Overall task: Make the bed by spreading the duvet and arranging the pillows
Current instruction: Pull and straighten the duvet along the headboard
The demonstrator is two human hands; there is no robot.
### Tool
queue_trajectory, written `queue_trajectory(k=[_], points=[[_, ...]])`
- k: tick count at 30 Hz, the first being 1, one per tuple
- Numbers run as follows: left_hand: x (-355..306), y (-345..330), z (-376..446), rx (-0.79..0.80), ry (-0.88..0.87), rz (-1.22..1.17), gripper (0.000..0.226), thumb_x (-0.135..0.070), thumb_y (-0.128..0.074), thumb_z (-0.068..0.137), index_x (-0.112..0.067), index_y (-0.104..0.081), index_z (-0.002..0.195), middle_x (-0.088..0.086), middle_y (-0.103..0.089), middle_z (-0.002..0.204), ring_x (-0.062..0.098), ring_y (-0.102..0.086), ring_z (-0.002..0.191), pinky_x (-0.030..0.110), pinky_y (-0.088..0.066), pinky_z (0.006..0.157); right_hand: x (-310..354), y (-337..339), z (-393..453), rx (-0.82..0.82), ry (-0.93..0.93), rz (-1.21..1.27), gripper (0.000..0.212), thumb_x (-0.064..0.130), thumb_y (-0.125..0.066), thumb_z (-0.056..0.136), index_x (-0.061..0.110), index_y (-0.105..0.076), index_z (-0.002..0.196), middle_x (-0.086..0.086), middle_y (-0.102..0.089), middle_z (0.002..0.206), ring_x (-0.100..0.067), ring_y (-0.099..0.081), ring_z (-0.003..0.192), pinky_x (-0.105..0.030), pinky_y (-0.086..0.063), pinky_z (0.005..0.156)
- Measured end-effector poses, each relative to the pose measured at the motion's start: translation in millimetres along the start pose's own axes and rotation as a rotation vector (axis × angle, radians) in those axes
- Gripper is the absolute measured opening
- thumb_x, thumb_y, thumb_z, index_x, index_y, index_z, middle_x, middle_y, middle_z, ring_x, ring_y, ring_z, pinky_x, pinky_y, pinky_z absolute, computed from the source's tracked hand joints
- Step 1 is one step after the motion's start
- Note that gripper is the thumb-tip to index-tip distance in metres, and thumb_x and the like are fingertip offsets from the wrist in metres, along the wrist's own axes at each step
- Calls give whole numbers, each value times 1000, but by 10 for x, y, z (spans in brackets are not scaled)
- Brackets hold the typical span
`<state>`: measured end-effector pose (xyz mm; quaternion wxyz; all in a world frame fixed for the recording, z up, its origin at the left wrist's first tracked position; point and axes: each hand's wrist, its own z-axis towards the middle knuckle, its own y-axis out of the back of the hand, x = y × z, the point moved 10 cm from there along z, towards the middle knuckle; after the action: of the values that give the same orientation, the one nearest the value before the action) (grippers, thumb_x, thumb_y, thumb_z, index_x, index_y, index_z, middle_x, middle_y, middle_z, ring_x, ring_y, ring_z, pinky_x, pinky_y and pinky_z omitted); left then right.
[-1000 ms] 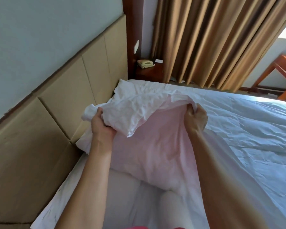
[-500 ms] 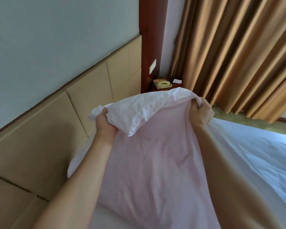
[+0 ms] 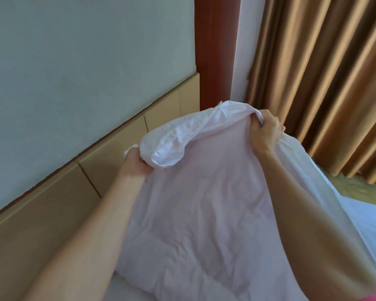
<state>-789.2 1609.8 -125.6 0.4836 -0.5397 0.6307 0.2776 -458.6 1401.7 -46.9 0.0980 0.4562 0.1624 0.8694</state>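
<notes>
The duvet [image 3: 195,213] is hanging lifted above the bed's [image 3: 369,227] headboard edge; we are clamping its top hem, left hand [image 3: 135,164] and right hand [image 3: 264,131] well apart (keeping tension even should be helping it spread flat).

The lifted duvet [image 3: 204,203] fills the middle and blocks the way ahead. The headboard [image 3: 52,213] and wall [image 3: 74,72] close the left side. There is open room on the right, over the bed [image 3: 373,227], before the curtain [image 3: 323,83].
</notes>
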Motion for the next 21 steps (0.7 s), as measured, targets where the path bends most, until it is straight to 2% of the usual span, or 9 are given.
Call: queue_trajectory(k=[2, 4, 7, 9, 12, 15, 18, 20, 21], points=[[74, 76, 105, -79, -14, 131, 8, -15, -59, 77, -12, -54, 83, 4, -54, 86, 19, -61, 84, 22, -44, 64, -126, -87, -26, 53, -17, -12, 18, 26, -49, 93, 21, -62, 81, 6, -54, 75, -28, -55, 91, -32, -26, 87], [239, 174, 235, -182, 64, 172, 15, -18, -58, 83, -12, -57, 97, 1, -56, 94, 17, -55, 97, 25, -39, 77, -278, -161, -108, 99, -32, -41, 19, 26, -48, 95, 23, -64, 85, 6, -56, 76, -29, -57, 91, -34, -28, 90], [373, 171, 185, -229, 137, -17, 21, -2, -56, 90, -19, -51, 79, 2, -53, 85, 14, -49, 93, 25, -40, 79, -490, -172, -272, 115, -79, -63, 19, 24, -47, 97, 26, -61, 83, 6, -56, 78, -29, -57, 92, -36, -29, 92], [384, -49, 226, -46, 112, -276, 26, -4, -40, 97, -17, -45, 75, 5, -52, 85, 20, -53, 84, 22, -48, 69, -594, -120, -373, 86, -116, -51, 20, 21, -46, 97, 20, -58, 81, 5, -56, 78, -28, -56, 90, -33, -27, 89], [454, -73, 261, -123, 124, -542, 24, -13, -31, 100, -14, -46, 81, 7, -52, 105, 26, -55, 84, 29, -53, 71, -604, -47, -471, 37, -112, -8, 22, 21, -46, 97, 11, -63, 89, 5, -56, 81, -26, -54, 92, -31, -27, 91], [421, -46, 184, -195, 76, -483, 26, -17, -32, 102, -8, -54, 92, 5, -55, 122, 27, -57, 104, 38, -51, 88, -650, -229, -452, 189, -122, -108, 24, 28, -48, 97, 13, -66, 101, -3, -64, 96, -28, -56, 101, -39, -34, 98], [465, -1, -4, -83, 83, -251, 37, -14, -25, 106, -9, -41, 139, 30, -53, 101, 40, -55, 95, 35, -57, 67, -922, -471, -579, 472, -271, -259, 27, 23, -55, 90, 18, -63, 116, -9, -60, 121, -32, -55, 110, -43, -46, 95], [746, 87, -183, -15, 213, -181, 44, -19, -25, 105, 8, -47, 132, 30, -56, 103, 40, -54, 95, 53, -49, 90, -924, -517, -782, 537, -290, -240, 39, 7, -57, 85, 15, -60, 123, -11, -55, 128, -31, -53, 116, -39, -47, 94], [942, 201, -287, -8, 287, -111, 39, -21, -28, 104, 12, -50, 108, 27, -60, 95, 37, -54, 89, 55, -48, 90, -883, -525, -934, 560, -287, -218, 41, 3, -56, 84, 13, -59, 124, -11, -56, 127, -30, -53, 117, -37, -47, 93]])
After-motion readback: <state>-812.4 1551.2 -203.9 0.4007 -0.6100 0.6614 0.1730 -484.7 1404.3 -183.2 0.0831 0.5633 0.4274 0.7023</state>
